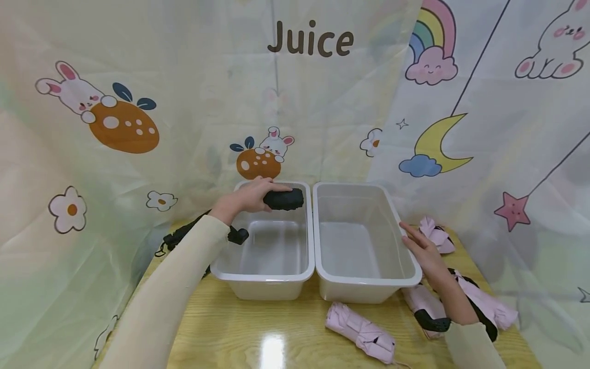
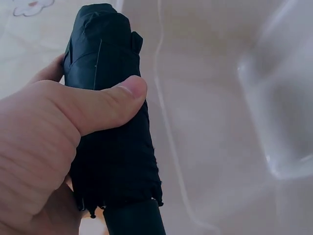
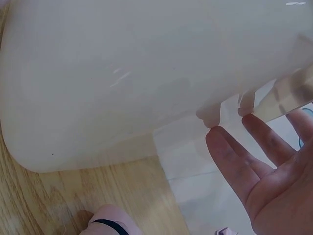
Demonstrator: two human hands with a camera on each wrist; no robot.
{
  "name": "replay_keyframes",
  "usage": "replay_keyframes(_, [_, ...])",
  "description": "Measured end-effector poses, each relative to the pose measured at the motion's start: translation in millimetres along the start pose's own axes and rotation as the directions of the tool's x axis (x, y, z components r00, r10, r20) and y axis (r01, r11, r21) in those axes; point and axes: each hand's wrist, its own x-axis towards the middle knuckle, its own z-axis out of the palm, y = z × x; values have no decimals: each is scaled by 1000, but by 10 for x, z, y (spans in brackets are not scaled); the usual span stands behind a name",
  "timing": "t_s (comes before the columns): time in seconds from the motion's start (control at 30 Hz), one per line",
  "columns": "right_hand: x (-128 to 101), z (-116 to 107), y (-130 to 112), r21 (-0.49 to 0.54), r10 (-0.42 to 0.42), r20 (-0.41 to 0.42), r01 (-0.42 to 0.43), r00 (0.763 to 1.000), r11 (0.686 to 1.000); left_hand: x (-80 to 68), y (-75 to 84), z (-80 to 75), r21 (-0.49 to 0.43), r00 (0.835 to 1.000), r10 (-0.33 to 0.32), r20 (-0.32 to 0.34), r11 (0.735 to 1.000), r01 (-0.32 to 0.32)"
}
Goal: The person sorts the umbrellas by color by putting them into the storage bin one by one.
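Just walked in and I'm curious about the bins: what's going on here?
A person is at a wooden table with two empty white bins side by side. The left hand grips a folded black umbrella over the left bin. The right hand rests with straight fingers against the outer side of the right bin. Several folded pink umbrellas lie on the table in front of and right of the bins, and something black lies left of them.
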Motion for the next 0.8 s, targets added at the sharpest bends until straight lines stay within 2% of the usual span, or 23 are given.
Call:
replay_keyframes(0.17, [-12, -1, -5, 5, 8, 0, -8, 1000, 1000, 96, -55, 119, -79, 998, -35, 47, 996, 38])
replay_keyframes(0.37, [7, 10, -6, 13, 13, -5, -13, 1000, 1000, 200, -171, 269, -185, 999, -12, 44, 983, 20])
replay_keyframes(0.8, [16, 5, -7, 13, 25, -8, -25, 1000, 1000, 371, -423, 551, -274, 989, -57, 136, 957, 93])
